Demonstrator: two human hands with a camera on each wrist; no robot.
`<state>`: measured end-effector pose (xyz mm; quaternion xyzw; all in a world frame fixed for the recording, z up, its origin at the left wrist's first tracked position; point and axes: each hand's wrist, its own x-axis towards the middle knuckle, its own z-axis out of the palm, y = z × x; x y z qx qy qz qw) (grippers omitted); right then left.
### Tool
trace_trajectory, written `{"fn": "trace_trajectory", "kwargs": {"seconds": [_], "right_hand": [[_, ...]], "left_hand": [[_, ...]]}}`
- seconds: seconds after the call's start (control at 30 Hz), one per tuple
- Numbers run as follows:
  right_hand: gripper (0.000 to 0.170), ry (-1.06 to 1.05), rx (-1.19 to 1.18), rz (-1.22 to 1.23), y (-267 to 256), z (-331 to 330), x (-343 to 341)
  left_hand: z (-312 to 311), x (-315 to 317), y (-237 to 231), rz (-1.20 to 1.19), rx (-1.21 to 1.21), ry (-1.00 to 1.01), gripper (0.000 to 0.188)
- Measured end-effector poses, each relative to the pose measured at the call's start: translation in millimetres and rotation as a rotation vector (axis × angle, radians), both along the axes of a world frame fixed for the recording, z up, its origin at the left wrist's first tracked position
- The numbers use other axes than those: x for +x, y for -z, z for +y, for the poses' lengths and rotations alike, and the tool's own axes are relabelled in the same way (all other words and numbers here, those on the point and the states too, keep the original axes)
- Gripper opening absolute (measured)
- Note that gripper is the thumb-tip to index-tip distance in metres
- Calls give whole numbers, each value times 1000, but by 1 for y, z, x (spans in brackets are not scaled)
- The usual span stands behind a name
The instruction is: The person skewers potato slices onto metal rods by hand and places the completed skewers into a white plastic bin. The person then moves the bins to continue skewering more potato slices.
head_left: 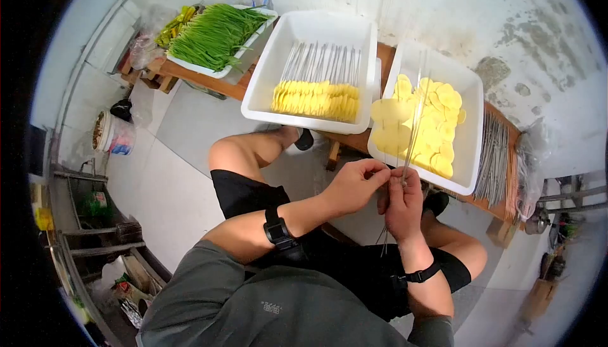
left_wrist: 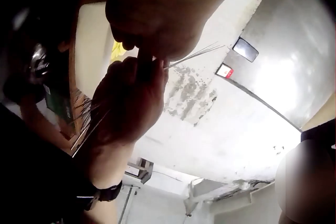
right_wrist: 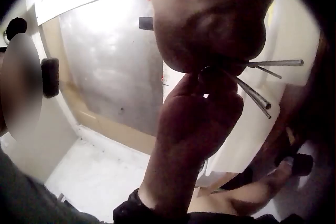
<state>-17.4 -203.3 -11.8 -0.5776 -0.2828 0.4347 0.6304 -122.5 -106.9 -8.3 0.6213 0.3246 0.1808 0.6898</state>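
Observation:
In the head view my right hand [head_left: 404,204] grips several thin metal skewers [head_left: 418,112], which point up over the right tub [head_left: 465,157]; their other ends show below the hand. Thumb and fingers of my left hand [head_left: 358,185] pinch a thin skewer right beside the right hand's fingertips. Two pale yellow round slices [head_left: 391,111], like potato, stand above these fingertips and overlap the tub's left wall. More yellow slices [head_left: 437,125] are heaped in that tub. Both wrist views show the hands dark and close together, with skewer ends [right_wrist: 286,63] sticking out.
A middle white tub [head_left: 256,103] holds rows of skewers threaded with yellow slices. At the left, green stalks [head_left: 215,36] fill a white tray. Bare metal skewers [head_left: 491,163] lie right of the tubs on the wooden bench [head_left: 231,87]. A bucket [head_left: 114,134] stands on the floor.

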Motion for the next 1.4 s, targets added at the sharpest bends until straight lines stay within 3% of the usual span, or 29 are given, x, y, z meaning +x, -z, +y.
{"fn": "trace_trajectory", "kwargs": {"seconds": [0.17,0.4,0.5,0.67,0.8,0.9,0.93,1.07,1.17,1.4], "right_hand": [[11,-33,-12,-7,1,-2,-4],[12,-37,-29,42,-4,-6,-6],[13,-54,-33,32,0,-7,-7],[13,-40,-45,-34,-10,-11,-1],[11,31,-28,-71,-12,-25,30],[10,140,-98,-129,-15,-34,55],[10,210,-66,-31,-8,-37,61],[11,291,-86,-15,6,-36,81],[12,278,-127,-21,11,-31,86],[13,186,-188,-67,13,-25,88]], "left_hand": [[-1,-3,9,-75,-230,-42,21],[13,2,1,-168,-295,-101,20],[24,6,-5,-236,-496,-238,20],[73,9,-7,-211,-330,-318,19],[155,-2,-5,-77,-196,-402,16],[218,-11,-4,143,-41,-433,19],[237,-12,-2,209,9,-446,20],[302,-21,24,461,155,-475,26],[328,-26,49,583,224,-523,29],[351,-28,99,580,129,-608,30]]}}
